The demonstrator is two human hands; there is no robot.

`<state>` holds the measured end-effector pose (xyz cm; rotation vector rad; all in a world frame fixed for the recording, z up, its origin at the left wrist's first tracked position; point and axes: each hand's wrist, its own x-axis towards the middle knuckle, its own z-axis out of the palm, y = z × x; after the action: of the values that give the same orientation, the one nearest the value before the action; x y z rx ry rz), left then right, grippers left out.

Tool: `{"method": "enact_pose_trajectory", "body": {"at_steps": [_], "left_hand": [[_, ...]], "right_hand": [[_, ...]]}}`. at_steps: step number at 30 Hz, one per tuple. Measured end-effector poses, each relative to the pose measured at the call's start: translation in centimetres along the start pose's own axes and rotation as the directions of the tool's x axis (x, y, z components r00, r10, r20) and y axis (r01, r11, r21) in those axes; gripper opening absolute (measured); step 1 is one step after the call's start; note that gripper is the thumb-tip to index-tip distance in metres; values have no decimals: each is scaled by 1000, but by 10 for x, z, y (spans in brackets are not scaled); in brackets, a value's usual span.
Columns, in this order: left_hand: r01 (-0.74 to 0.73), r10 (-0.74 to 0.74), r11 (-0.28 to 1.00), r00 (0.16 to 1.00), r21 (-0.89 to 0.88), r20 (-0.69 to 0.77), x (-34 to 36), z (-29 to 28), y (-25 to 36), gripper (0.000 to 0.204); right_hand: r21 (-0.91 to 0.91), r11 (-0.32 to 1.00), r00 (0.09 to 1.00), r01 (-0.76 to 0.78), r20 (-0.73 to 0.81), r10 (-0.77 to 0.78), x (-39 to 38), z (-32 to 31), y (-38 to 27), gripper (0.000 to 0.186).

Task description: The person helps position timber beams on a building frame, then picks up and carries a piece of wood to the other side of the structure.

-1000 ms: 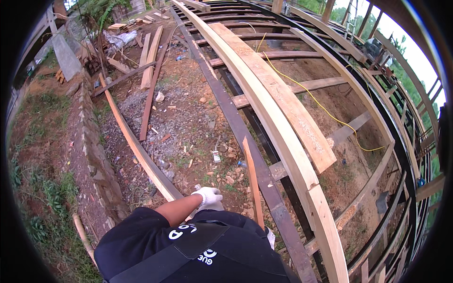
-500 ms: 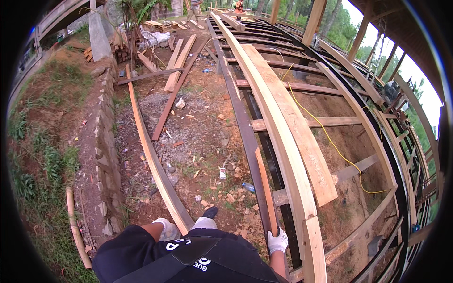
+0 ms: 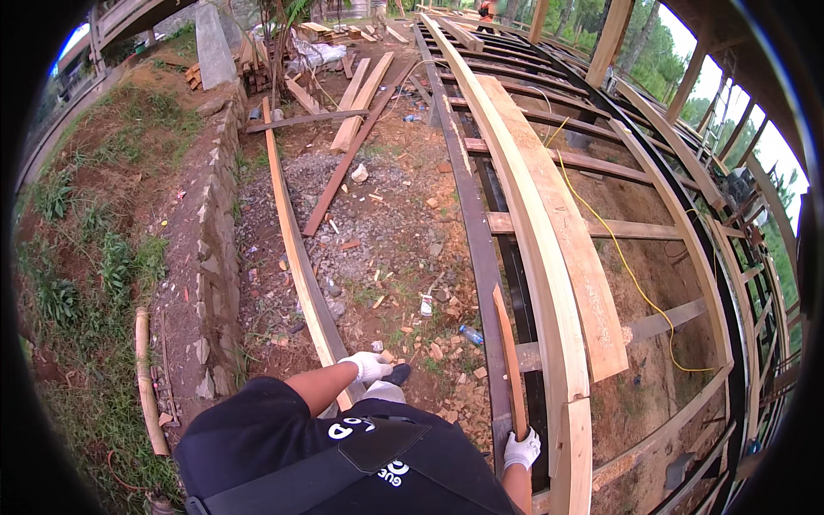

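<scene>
My left hand (image 3: pixel 371 366), in a white glove, hangs above the ground beside my foot (image 3: pixel 396 374), its fingers loosely apart with nothing seen in them, near the lower end of a long curved board (image 3: pixel 305 281) lying on the left. Low on the right, my gloved right hand (image 3: pixel 521 448) is closed around the bottom end of a narrow reddish wood strip (image 3: pixel 508 352). That strip is angled along a dark steel beam (image 3: pixel 484 276). Beside it, a long pale timber (image 3: pixel 542 279) and a wide plank (image 3: pixel 590 300) run along the raised joist frame (image 3: pixel 630 230).
A stone edging (image 3: pixel 215 257) borders a grassy slope (image 3: pixel 103 240) with a bamboo pole (image 3: pixel 146 378). Loose boards (image 3: pixel 360 103), rubble and a plastic bottle (image 3: pixel 470 334) lie on the dirt. A yellow cord (image 3: pixel 618 257) crosses the frame. Two people (image 3: pixel 486 13) (image 3: pixel 378 15) stand far off.
My view has swung forward, showing more of the far frame and people. My right hand has come into view on the wood strip; my left hand has lifted slightly since half a second ago.
</scene>
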<state>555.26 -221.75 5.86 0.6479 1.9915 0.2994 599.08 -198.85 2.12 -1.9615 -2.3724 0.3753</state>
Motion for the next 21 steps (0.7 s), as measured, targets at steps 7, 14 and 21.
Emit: {"method": "enact_pose_trajectory", "body": {"at_steps": [7,14,21], "left_hand": [[132,-141,981,988,143,60,2,15,-67,61],[278,-291,946,955,170,59,-26,22,-84,67],[187,-188,981,982,50,26,-33,10,-59,60]], "right_hand": [[3,998,996,-71,59,70,1,-14,-23,75],[11,996,991,-93,95,91,8,-14,-20,70],[15,996,994,-92,51,91,3,-12,-22,66]]}}
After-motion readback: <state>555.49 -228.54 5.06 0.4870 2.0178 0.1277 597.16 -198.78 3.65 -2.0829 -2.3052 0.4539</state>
